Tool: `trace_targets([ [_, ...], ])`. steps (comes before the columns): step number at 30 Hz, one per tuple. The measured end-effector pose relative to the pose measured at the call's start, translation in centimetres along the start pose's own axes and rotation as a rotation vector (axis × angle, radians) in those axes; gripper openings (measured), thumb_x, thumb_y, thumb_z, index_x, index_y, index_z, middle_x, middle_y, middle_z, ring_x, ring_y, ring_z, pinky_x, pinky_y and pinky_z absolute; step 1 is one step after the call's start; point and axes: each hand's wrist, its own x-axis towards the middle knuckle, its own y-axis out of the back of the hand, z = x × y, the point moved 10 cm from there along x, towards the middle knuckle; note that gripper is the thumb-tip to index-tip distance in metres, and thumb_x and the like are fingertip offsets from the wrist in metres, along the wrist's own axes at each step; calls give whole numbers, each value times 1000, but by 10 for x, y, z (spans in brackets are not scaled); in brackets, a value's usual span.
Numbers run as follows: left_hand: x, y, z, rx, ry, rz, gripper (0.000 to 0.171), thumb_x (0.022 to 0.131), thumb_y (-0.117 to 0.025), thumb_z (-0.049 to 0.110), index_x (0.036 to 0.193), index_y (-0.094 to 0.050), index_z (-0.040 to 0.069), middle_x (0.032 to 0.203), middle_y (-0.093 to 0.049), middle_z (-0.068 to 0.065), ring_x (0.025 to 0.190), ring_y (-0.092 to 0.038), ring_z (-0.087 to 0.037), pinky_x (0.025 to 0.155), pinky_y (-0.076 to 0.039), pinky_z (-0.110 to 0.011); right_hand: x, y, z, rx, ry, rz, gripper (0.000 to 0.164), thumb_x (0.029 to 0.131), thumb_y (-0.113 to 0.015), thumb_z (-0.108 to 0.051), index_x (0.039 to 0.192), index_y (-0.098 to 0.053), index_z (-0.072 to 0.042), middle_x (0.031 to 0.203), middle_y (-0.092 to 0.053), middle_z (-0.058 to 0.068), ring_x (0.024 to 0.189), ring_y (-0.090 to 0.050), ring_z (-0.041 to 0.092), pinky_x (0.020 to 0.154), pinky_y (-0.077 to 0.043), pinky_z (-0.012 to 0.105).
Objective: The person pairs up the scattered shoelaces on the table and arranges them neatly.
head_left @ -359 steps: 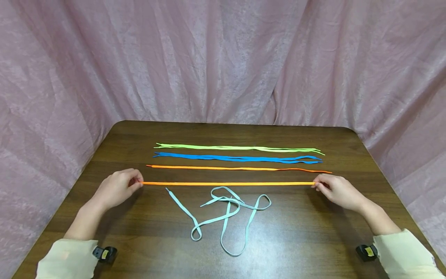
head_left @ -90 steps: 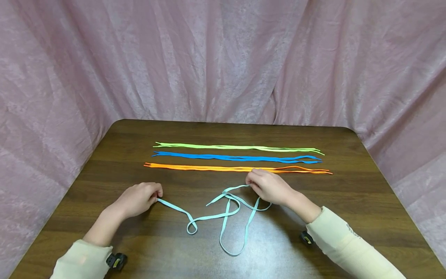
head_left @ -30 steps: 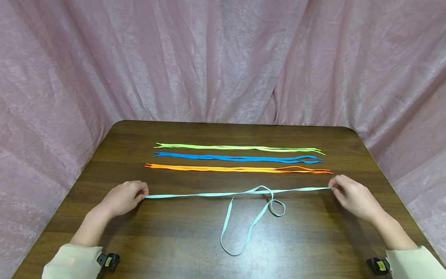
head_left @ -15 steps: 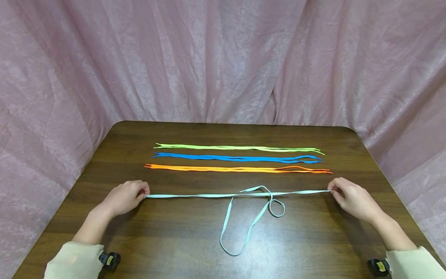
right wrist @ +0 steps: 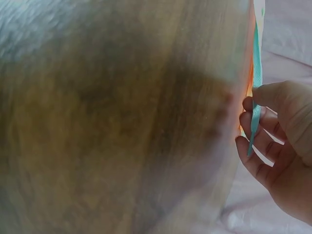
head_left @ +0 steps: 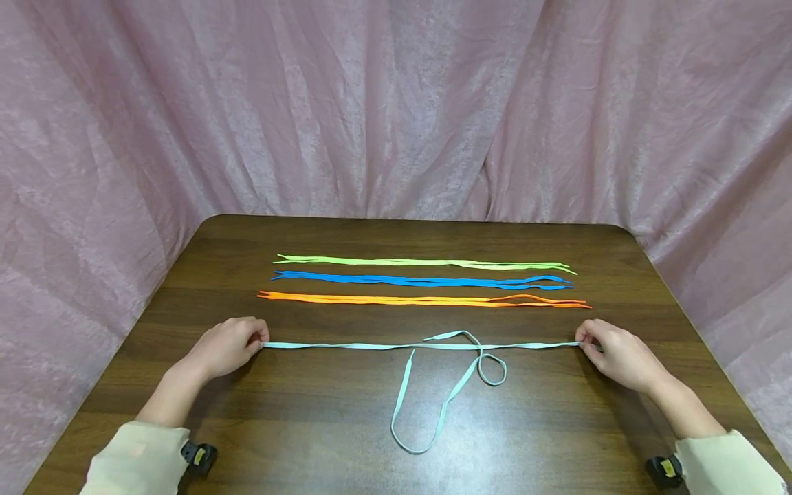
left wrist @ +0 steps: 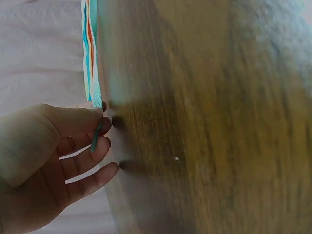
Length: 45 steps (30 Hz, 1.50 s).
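My left hand (head_left: 225, 347) and right hand (head_left: 621, 354) each pinch one end of a mint shoelace (head_left: 359, 346), which runs nearly straight between them low over the table. A short tip hangs past the thumb in both wrist views, on the lace (left wrist: 96, 92) at left and on the lace (right wrist: 257, 58) at right. A second mint shoelace (head_left: 454, 392) lies loose in curves and a small loop. It crosses the held lace right of centre; which is on top I cannot tell.
Behind the held lace, orange laces (head_left: 383, 300), blue laces (head_left: 396, 279) and lime-green laces (head_left: 402, 262) lie in roughly parallel rows on the brown wooden table (head_left: 297, 426). A pink curtain (head_left: 396, 110) surrounds the far side and flanks.
Earlier, both hands held an orange lace, which now lies beside the other orange one. They then took up a mint lace and drew it out. Lately the hands came slightly closer together.
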Motion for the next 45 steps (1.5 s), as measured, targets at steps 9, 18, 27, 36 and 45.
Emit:
trace_targets([
  [9, 1, -1, 0, 9, 1, -2, 19, 78, -67, 4, 75, -57, 20, 70, -49, 9, 66, -46, -10, 57, -38, -30, 4, -5, -5, 12, 27, -21, 29, 65, -70, 6, 75, -54, -17, 71, -46, -13, 64, -44, -1, 54, -39, 21],
  [18, 2, -1, 1, 11, 1, 7, 18, 78, -66, 5, 75, -57, 20, 70, -49, 9, 66, -46, -10, 56, -38, -30, 18, -10, -18, 21, 75, -29, 26, 64, -73, 3, 78, -59, -14, 72, -52, -9, 67, -49, 4, 59, -43, 26],
  [27, 2, -1, 2, 14, 17, 2, 18, 78, -66, 6, 75, -57, 20, 70, -49, 9, 66, -47, -10, 56, -38, -30, 41, -26, -46, 33, 81, -87, 21, 71, -72, -2, 85, -61, -12, 81, -58, -5, 75, -54, 9, 65, -46, 31],
  [36, 1, -2, 1, 9, 21, -2, 18, 79, -66, 6, 74, -56, 20, 69, -49, 9, 67, -46, -10, 56, -38, -31, 66, -44, -81, 76, 125, -139, 15, 76, -71, -10, 88, -63, -13, 84, -58, -5, 79, -56, 10, 70, -48, 31],
  [45, 2, -3, 1, 7, 3, 8, 20, 78, -67, 5, 73, -55, 20, 69, -48, 9, 65, -46, -9, 56, -37, -29, 86, -50, -128, 110, 271, -128, 14, 77, -70, -12, 88, -63, -15, 87, -57, -7, 80, -53, 8, 70, -46, 29],
])
